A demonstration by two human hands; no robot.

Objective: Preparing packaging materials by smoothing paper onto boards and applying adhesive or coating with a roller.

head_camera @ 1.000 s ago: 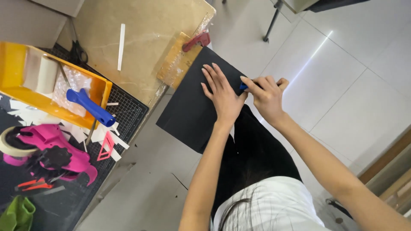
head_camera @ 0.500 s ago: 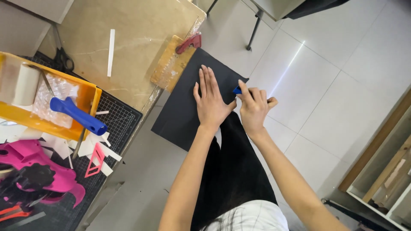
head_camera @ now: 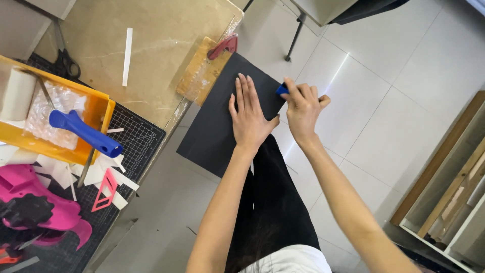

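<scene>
A person, seen from above by a head-worn camera, is working a black sheet of card [head_camera: 214, 126] that is resting across their lap, over black trousers [head_camera: 270, 202], with its far corner touching the front edge of the desk [head_camera: 166, 65]. The left hand [head_camera: 248, 119] is lying flat on the sheet near its right edge, fingers spread apart and pressing down, gripping nothing. The right hand [head_camera: 303, 108] is sitting just beside it at the sheet's right edge, fingers curled together and clamped on a small blue tool [head_camera: 281, 90]; only the tool's blue tip is showing, so its kind cannot be told. The two hands are lying close together but are not touching. On the desk, a wooden block [head_camera: 199, 71] wrapped in clear film is sitting at the front edge beside the sheet, with a red clamp handle [head_camera: 222, 46] on top of it. Farther left, a white strip [head_camera: 127, 55] is lying on the brown desk surface, and black scissors [head_camera: 63, 63] are resting near the back. A yellow tray [head_camera: 103, 114] is holding a paint roller with a blue handle [head_camera: 86, 134]. Below it, a black gridded cutting mat [head_camera: 139, 136] is carrying white paper scraps [head_camera: 108, 174], a pink triangle [head_camera: 105, 189] and a pink plastic object [head_camera: 35, 202]. Pale floor tiles [head_camera: 384, 101] are filling the right side.
</scene>
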